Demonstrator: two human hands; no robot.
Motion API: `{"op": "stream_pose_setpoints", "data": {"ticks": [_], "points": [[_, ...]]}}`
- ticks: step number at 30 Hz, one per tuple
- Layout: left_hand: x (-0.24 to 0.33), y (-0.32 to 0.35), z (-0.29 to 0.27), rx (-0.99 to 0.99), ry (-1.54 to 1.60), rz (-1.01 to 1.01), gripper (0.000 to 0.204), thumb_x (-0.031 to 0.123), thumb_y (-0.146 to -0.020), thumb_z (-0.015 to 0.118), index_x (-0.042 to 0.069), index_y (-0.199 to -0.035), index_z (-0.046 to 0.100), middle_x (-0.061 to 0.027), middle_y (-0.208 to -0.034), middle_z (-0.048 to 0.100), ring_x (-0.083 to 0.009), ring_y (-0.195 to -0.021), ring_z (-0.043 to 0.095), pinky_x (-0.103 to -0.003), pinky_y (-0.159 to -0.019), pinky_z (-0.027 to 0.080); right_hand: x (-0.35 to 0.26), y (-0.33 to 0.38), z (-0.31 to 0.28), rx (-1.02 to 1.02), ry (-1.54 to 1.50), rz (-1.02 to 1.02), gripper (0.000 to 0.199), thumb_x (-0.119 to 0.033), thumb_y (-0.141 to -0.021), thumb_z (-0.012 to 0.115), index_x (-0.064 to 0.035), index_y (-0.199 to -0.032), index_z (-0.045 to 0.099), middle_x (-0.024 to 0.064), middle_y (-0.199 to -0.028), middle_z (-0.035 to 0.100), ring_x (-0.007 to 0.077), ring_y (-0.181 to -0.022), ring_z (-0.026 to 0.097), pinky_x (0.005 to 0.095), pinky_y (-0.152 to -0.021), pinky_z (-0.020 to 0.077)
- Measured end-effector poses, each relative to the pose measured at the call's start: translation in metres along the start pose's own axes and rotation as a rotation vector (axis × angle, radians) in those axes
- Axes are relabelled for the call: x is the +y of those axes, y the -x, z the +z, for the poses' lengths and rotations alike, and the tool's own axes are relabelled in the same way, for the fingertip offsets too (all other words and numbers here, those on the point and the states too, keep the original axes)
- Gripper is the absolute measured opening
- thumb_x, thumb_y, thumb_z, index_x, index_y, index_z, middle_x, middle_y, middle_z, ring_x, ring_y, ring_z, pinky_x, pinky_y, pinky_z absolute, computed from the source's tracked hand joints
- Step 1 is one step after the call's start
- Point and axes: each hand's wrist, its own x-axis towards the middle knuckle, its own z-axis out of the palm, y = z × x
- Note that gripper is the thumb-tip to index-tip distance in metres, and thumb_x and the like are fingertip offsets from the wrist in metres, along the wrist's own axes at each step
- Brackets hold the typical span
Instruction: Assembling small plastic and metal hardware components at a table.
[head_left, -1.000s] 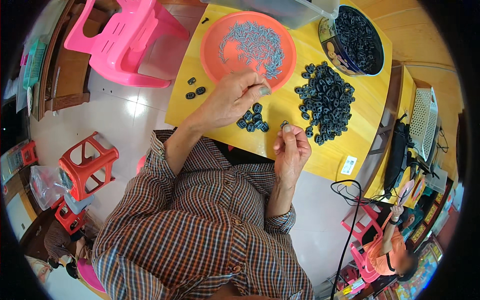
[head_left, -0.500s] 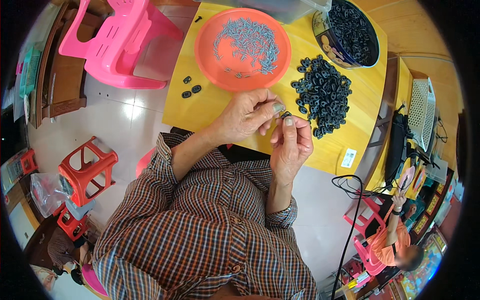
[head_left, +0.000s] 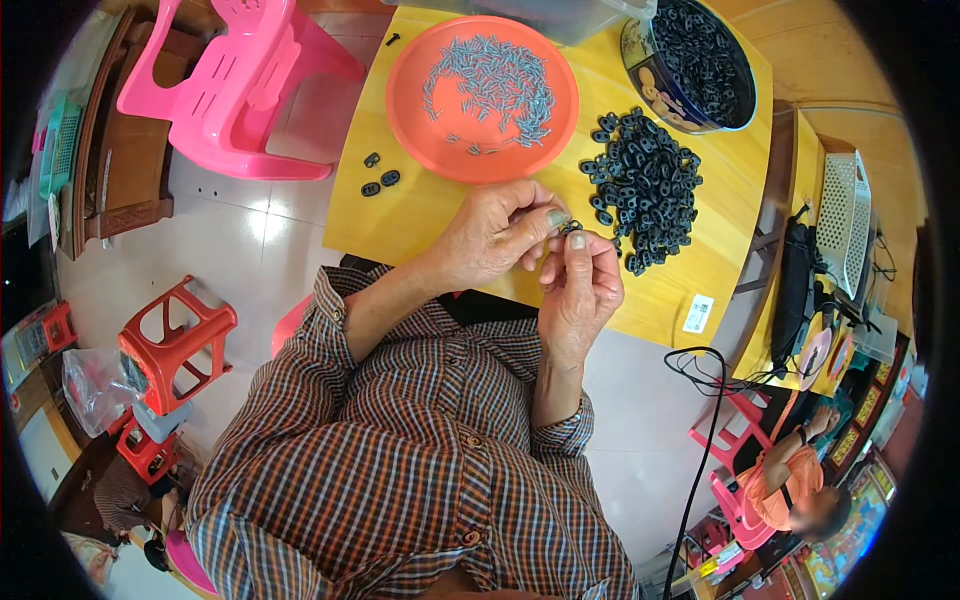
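Observation:
Above the near edge of the yellow table (head_left: 370,225), my two hands meet fingertip to fingertip. Thumb and forefinger of my right hand (head_left: 583,285) pinch a small black two-holed oval plastic piece (head_left: 570,227). My left hand (head_left: 490,236) is closed at the same piece, its thumb pressed to the forefinger; whatever lies in that pinch is hidden. Just beyond sits an orange round plate (head_left: 415,135) with many small grey metal pins or springs (head_left: 500,85). Right of the plate is a heap of black oval pieces (head_left: 645,190).
A round tin (head_left: 645,85) of black pieces stands at the far right, beside a clear plastic box (head_left: 590,20). Several black pieces (head_left: 371,189) lie left of the plate. A pink chair (head_left: 225,100) and red stool (head_left: 175,340) stand left. Another person (head_left: 785,485) sits lower right.
My hands stay almost in place, with the black piece shifting slightly between the fingertips. At the lower right, the other person's raised arm has come down and bent.

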Motion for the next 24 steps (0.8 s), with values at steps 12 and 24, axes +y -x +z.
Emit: {"op": "stream_pose_setpoints", "data": {"ticks": [12, 24], "points": [[-0.0018, -0.0008, 0.0055, 0.048, -0.026, 0.003, 0.014, 0.010, -0.094, 0.053, -0.004, -0.093, 0.057, -0.0002, -0.070, 0.056, -0.0036, -0.057, 0.052, -0.019, -0.051, 0.045, 0.0006, -0.0002, 0.0000, 0.025, 0.034, -0.004, 0.010, -0.010, -0.093, 0.055, -0.0010, -0.088, 0.056, 0.0051, -0.078, 0.061, 0.0060, -0.055, 0.048, 0.0193, -0.050, 0.0388], [-0.0048, -0.0003, 0.0085, 0.103, -0.101, 0.142, 0.009, 0.005, -0.091, 0.056, -0.003, -0.088, 0.058, -0.0011, -0.070, 0.056, -0.0037, -0.055, 0.053, -0.019, -0.048, 0.043, 0.0020, 0.0044, 0.0028, 0.078, 0.167, -0.090, 0.010, -0.010, -0.092, 0.056, -0.0023, -0.087, 0.054, 0.0035, -0.074, 0.058, 0.0049, -0.054, 0.048, 0.0184, -0.049, 0.0390]]}}
